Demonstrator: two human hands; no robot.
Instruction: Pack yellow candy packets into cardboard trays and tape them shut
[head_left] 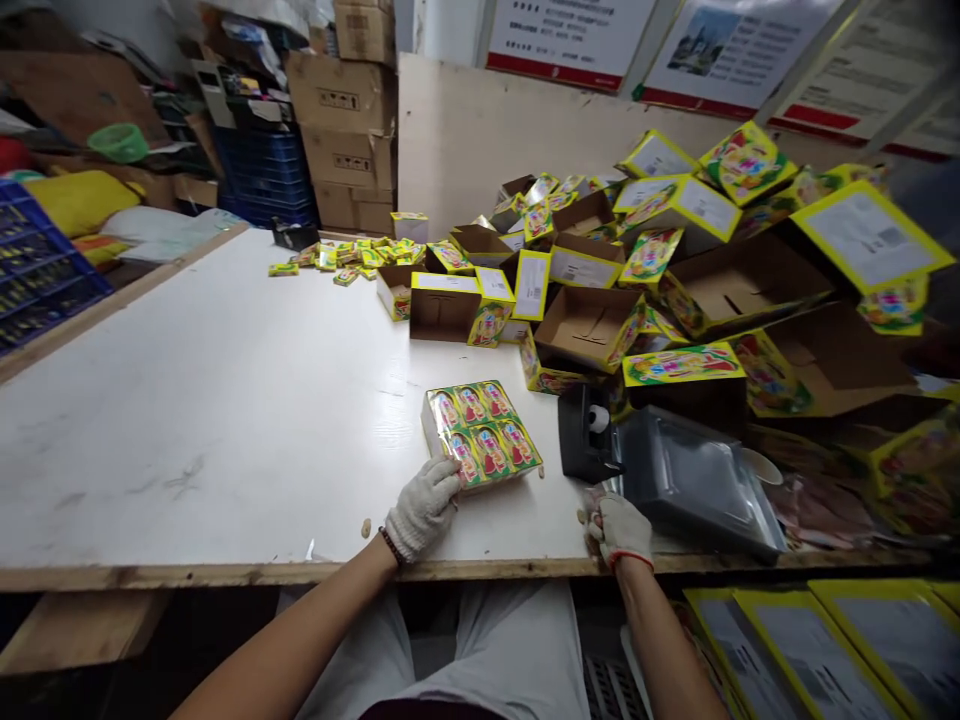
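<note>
A shrink-wrapped pack of six small colourful boxes (481,432) lies flat on the white table (225,400) near its front edge. My left hand (422,505), in a white knit glove, rests on the pack's near left corner with its fingers curled against it. My right hand (619,530), also gloved, is closed at the near corner of a stack of clear plastic bags (694,480), pinching the bag edge. A black tape dispenser (589,432) stands just left of the bags, between the two hands.
A big heap of open yellow cardboard boxes (675,280) fills the table's right and back. Small yellow packs (352,255) are scattered at the far middle. Brown cartons (345,110) and blue crates (37,265) stand at the left. Flat yellow boxes (817,650) lie below the table's right.
</note>
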